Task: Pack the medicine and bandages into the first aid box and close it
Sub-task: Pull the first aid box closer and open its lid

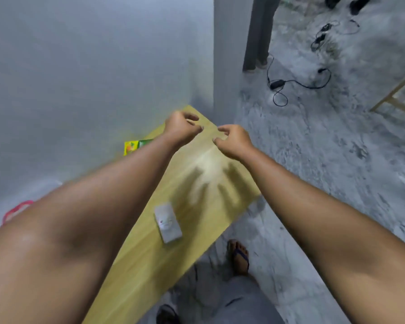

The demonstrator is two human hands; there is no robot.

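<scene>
Here both arms reach forward, left hand (181, 129) and right hand (234, 141) empty, loosely curled.

Both hands, left (181, 129) & right (233, 142), empty, fingers curled, above wood table (136, 265) w/ white box (168, 222).

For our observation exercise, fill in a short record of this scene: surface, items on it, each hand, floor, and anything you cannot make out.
surface: wooden table beside a grey wall
items: small white box lying flat; yellow-green packet near the wall, partly hidden by the left forearm
left hand: left hand raised above the table, fingers curled, holding nothing
right hand: right hand raised likewise, empty
floor: black cables; a foot in a sandal
unclear: red object at the left edge, blurred; no first aid box recognisable
</scene>
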